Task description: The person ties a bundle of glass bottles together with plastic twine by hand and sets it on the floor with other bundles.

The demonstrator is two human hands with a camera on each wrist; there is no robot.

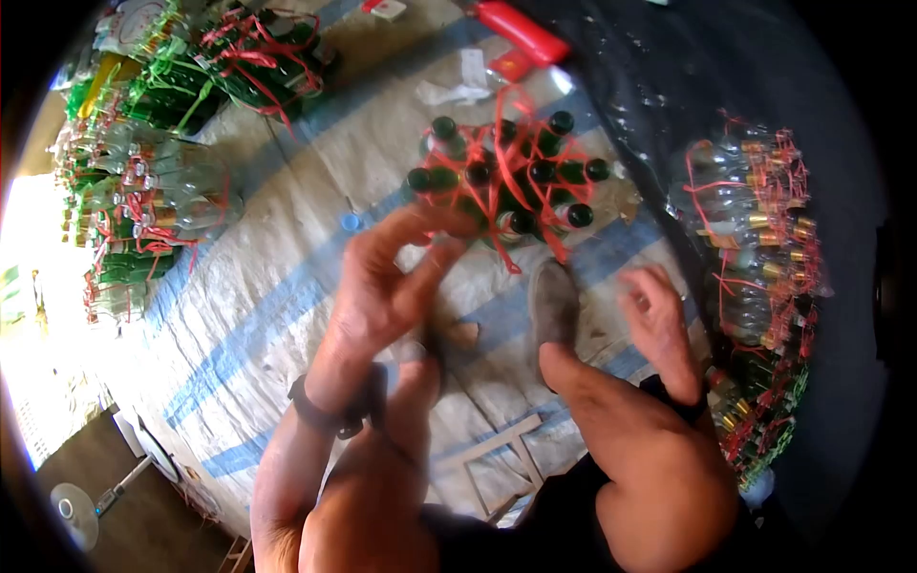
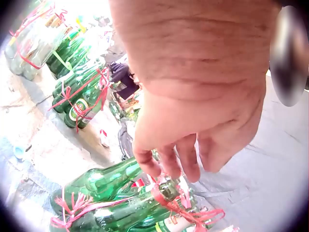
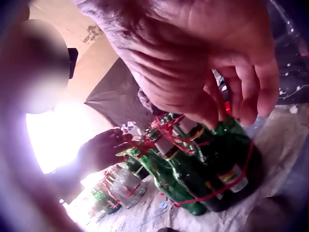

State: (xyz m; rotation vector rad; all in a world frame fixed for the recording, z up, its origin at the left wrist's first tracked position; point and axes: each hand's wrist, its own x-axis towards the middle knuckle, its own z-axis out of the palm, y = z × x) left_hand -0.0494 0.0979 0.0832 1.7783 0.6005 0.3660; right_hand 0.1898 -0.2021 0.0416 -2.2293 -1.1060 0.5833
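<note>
A bundle of green glass bottles (image 1: 497, 177) stands upright on the sheet, its necks laced with pink plastic ribbon (image 2: 174, 205). My left hand (image 1: 392, 277) is over the near left side of the bundle, thumb and forefinger bent toward each other. In the left wrist view, the fingertips of that hand hang right at the ribboned bottle necks, with nothing seen in the grasp. My right hand (image 1: 659, 320) hovers to the right of the bundle, away from the bottles, fingers loosely curled around nothing. Ribbon also wraps the bottle bodies in the right wrist view.
Tied bundles of clear bottles (image 1: 191, 181) and green bottles (image 1: 258, 62) stand at the left. More clear bottles (image 1: 740, 229) line the right side on dark sheeting. A red object (image 1: 521, 33) lies beyond the bundle, a blue cap (image 1: 351, 222) left of it. My shoe (image 1: 554, 306) is close by.
</note>
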